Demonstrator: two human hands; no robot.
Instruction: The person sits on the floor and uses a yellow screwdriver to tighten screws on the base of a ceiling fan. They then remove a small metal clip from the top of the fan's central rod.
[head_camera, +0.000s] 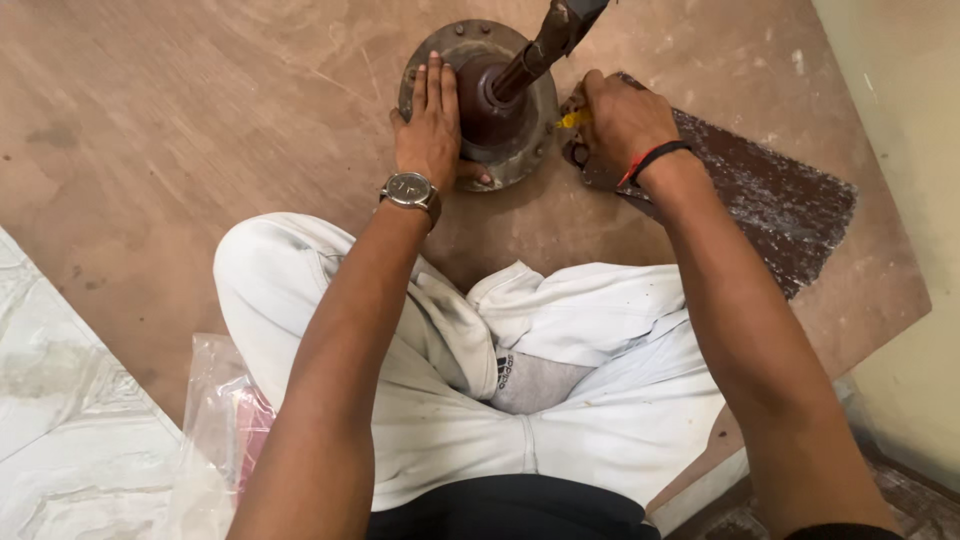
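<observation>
A person sits cross-legged on a big brown wooden board (200, 130) and looks down at both hands. In front of the knees stands a round rusty metal disc (520, 150) with little holes around its edge. It lies flat on the board. A dark red-brown hub (485, 110) sticks up from the middle of the disc, and a rusty metal rod (540, 50) goes up from the hub and leans toward the top of the picture. The left hand (430, 130) lies flat and open on the left side of the disc, with the fingers straight and close together, pressing against the hub. A watch (410, 190) with a dark face sits on the left wrist. The right hand (620, 125) is just beside the right edge of the disc. It is curled shut around a small tool with a yellow part (573, 119), and the yellow bit pokes out toward the disc. I cannot tell what kind of tool it is. A black and red band (655, 158) goes around the right wrist. Under the right hand lies a dark flat sheet (770, 200) with pale dusty marks. The person wears white trousers (560, 400). A clear plastic bag (215, 420) lies by the left leg.
</observation>
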